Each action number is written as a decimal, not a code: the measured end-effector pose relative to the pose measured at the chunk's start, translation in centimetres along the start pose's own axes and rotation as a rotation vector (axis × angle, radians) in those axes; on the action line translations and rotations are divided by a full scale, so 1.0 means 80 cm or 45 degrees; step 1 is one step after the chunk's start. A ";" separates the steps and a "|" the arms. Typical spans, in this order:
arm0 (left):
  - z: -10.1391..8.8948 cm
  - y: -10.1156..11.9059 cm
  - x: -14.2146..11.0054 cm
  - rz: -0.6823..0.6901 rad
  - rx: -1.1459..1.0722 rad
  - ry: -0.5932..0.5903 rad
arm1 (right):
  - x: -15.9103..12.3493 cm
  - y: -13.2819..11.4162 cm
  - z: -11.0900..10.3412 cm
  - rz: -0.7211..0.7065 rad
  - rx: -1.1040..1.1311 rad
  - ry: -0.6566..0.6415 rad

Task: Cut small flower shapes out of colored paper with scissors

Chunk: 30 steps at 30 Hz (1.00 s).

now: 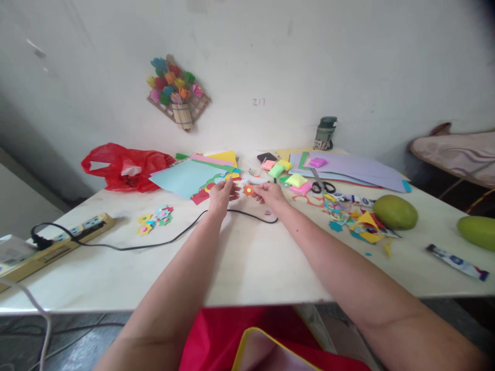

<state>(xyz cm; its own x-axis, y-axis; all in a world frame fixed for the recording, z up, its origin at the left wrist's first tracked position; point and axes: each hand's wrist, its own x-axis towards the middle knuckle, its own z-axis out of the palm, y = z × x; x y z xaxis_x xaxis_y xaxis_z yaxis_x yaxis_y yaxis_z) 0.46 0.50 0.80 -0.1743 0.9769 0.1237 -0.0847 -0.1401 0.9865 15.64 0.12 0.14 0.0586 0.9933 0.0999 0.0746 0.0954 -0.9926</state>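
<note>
Red cloth point(209, 335) lies below the orange flower point(248, 190) your right hand point(268, 194) pinches; left hand point(223, 195) half-curls beside it, hold unclear; small flowers point(145, 229) left of it seem done, this perhaps not.

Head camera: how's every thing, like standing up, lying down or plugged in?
Orange flower, held in the right hand
Left hand, partly curled
Green bottle, upright
Scissors, lying down
Black plug, in the power strip
Black cord, loosely curved
Red bag, crumpled
Paper scraps, cut up
Left green fruit, whole
Front tube, lying down

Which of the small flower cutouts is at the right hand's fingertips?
The orange flower with the yellow centre; the clustered flowers lie off to the left, nearer the power strip.
</note>
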 end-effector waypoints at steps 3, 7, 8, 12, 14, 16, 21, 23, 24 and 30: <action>0.002 0.000 -0.004 -0.048 0.087 -0.050 | 0.000 0.001 0.002 -0.011 0.038 0.006; 0.009 -0.005 -0.008 -0.014 0.215 -0.134 | 0.002 0.004 0.003 -0.023 0.064 -0.004; 0.010 -0.006 -0.009 0.021 0.246 -0.151 | 0.003 0.005 0.003 -0.024 0.060 -0.016; 0.016 -0.013 -0.009 0.145 0.353 -0.209 | 0.003 0.007 0.003 -0.027 0.059 -0.066; 0.016 -0.015 -0.008 0.170 0.403 -0.208 | 0.002 0.008 0.002 -0.024 0.062 -0.098; 0.016 -0.017 -0.007 0.182 0.444 -0.206 | 0.000 0.008 0.001 -0.029 0.046 -0.156; 0.017 -0.018 -0.008 0.167 0.425 -0.246 | -0.006 0.006 0.002 0.027 -0.121 -0.184; 0.018 -0.016 -0.010 0.130 0.419 -0.256 | -0.007 0.005 0.004 0.047 -0.146 -0.130; 0.018 -0.015 -0.011 0.110 0.421 -0.259 | -0.007 0.005 0.005 0.042 -0.136 -0.114; 0.018 -0.014 -0.012 0.111 0.480 -0.269 | -0.004 0.008 0.004 0.011 -0.073 -0.129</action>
<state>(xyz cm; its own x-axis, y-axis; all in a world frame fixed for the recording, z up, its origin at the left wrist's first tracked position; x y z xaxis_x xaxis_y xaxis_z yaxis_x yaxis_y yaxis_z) 2.12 -0.02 -0.26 0.0428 0.9811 0.1884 0.2924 -0.1927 0.9367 15.35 -0.12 -0.57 -0.0413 0.9959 0.0806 0.1312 0.0854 -0.9877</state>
